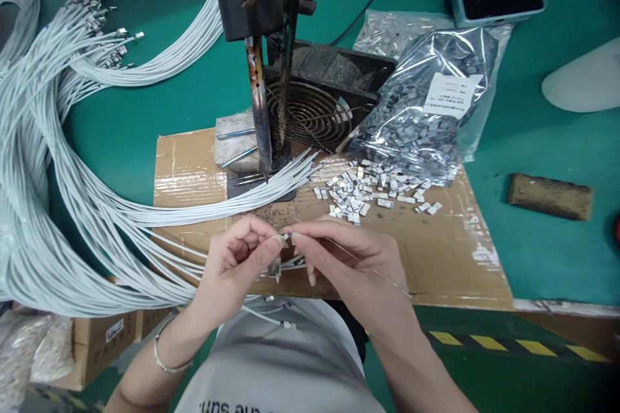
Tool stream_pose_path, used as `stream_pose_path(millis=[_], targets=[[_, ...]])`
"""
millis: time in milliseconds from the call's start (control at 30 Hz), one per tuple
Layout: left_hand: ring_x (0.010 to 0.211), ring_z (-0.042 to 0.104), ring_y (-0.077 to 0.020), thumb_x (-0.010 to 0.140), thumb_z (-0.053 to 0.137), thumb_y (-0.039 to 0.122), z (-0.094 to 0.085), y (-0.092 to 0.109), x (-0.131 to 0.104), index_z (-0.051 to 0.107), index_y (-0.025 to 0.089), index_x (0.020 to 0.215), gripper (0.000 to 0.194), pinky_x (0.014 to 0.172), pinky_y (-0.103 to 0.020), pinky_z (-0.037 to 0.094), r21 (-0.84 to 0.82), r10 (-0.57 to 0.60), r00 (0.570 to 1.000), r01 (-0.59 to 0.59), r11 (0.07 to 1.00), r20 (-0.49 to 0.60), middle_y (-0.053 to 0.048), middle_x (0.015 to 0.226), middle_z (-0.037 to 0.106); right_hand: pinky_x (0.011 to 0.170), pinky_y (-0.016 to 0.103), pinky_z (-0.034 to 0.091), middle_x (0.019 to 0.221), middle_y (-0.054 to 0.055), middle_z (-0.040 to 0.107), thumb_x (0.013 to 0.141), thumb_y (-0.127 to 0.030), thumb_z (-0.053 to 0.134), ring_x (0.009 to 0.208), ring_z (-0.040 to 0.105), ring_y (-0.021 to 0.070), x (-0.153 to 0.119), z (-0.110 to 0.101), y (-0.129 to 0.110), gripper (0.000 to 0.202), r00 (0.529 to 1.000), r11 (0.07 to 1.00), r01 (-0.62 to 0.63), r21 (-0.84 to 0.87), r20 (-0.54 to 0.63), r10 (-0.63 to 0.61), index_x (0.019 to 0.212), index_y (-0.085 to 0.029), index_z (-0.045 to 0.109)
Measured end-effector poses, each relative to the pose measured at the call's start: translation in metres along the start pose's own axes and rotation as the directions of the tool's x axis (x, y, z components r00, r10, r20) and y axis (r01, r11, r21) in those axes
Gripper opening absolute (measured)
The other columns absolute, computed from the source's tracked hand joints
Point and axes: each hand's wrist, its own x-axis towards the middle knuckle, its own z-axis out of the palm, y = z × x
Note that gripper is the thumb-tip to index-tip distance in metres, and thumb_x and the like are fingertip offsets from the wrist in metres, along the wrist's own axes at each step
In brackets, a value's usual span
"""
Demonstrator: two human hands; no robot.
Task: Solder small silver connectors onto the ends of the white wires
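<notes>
One small connector [287, 236] sits between the left hand [237, 266] and the right hand [356, 263], each closed in a fingertip pinch on it — light, steady pressure would likely keep it aligned, well short of the soldering iron [260, 106] beyond both hands.

So a green-topped workbench [527, 135] is filling most of the view, with a pale strip [566, 308] running along its front edge on the right. Down below, a green floor [465, 387] is showing, yellow-and-black hazard tape [489, 342] is crossing it, and the lower right corner's looking pretty dark. Lower left, a cardboard box [92, 358] is sitting below bench level.
</notes>
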Motion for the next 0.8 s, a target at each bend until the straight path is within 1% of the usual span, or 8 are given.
stream_pose_path(millis=[133,267,333,433,533,667,800], targets=[[0.058,0.035,-0.0080,0.103,0.079,0.038,0.001,0.000,-0.001,0.072,0.018,0.087,0.026,0.055,-0.021,0.029,0.003,0.000,1.000,0.000,1.000,-0.001,0.005,0.066,0.054,0.047,0.018,0.043,0.068,-0.003,0.068,0.094,-0.021,0.082,0.051,0.056,0.0066,0.001,-0.001,-0.001,0.017,1.000,1.000,-0.005,0.008,0.023,0.005,0.096,-0.035,0.092],[0.057,0.036,-0.0082,0.103,0.078,0.038,0.000,0.000,-0.003,0.073,0.018,0.088,0.025,0.054,-0.022,0.030,0.022,-0.001,1.000,0.001,1.000,-0.002,0.004,0.067,0.057,0.047,0.018,0.043,0.067,-0.003,0.068,0.094,-0.021,0.083,0.051,0.056,0.0060,0.002,-0.003,0.001,0.016,0.999,0.997,-0.019,0.072,0.044,0.016,0.095,-0.035,0.092],[0.057,0.036,-0.0081,0.103,0.078,0.038,-0.001,0.000,-0.003,0.074,0.019,0.089,0.024,0.054,-0.023,0.031,0.042,0.009,1.000,-0.009,0.999,0.007,0.004,0.068,0.058,0.046,0.018,0.042,0.067,-0.003,0.067,0.093,-0.022,0.083,0.049,0.055,0.0059,0.003,-0.003,0.001,0.014,0.996,0.992,-0.051,0.113,0.074,0.043,0.093,-0.033,0.092],[0.058,0.040,-0.0088,0.103,0.078,0.038,-0.002,0.000,-0.002,0.075,0.019,0.089,0.024,0.054,-0.024,0.031,0.075,0.014,0.999,-0.017,0.997,0.036,0.003,0.069,0.059,0.042,0.019,0.040,0.066,-0.002,0.068,0.091,-0.024,0.086,0.044,0.053,0.0054,0.004,-0.005,-0.002,0.009,0.988,0.978,-0.122,0.167,0.117,0.103,0.087,-0.030,0.092],[0.060,0.042,-0.0096,0.102,0.079,0.040,-0.005,0.001,-0.002,0.076,0.019,0.088,0.025,0.055,-0.025,0.030,0.106,0.001,0.998,-0.007,0.994,0.056,0.002,0.069,0.058,0.042,0.020,0.041,0.068,0.000,0.070,0.089,-0.026,0.088,0.044,0.054,0.0065,0.005,-0.009,-0.006,0.005,0.980,0.979,-0.142,0.146,0.163,0.118,0.086,-0.027,0.091],[0.061,0.040,-0.0103,0.102,0.079,0.038,-0.008,0.006,-0.004,0.076,0.020,0.084,0.025,0.055,-0.026,0.027,0.175,0.003,0.997,-0.017,0.984,0.078,0.002,0.068,0.056,0.043,0.022,0.041,0.069,0.002,0.071,0.089,-0.026,0.088,0.048,0.055,0.0084,0.008,-0.018,-0.012,0.004,0.974,0.996,-0.083,0.031,0.215,0.075,0.086,-0.024,0.091],[0.060,0.038,-0.0109,0.102,0.078,0.038,-0.009,0.010,-0.005,0.077,0.021,0.086,0.023,0.053,-0.027,0.023,0.204,-0.015,0.992,-0.010,0.979,0.124,0.003,0.068,0.055,0.047,0.023,0.042,0.067,0.001,0.071,0.090,-0.017,0.084,0.054,0.057,0.0101,0.008,-0.021,-0.018,0.010,0.963,0.998,0.042,-0.040,0.267,-0.030,0.087,-0.024,0.091]])
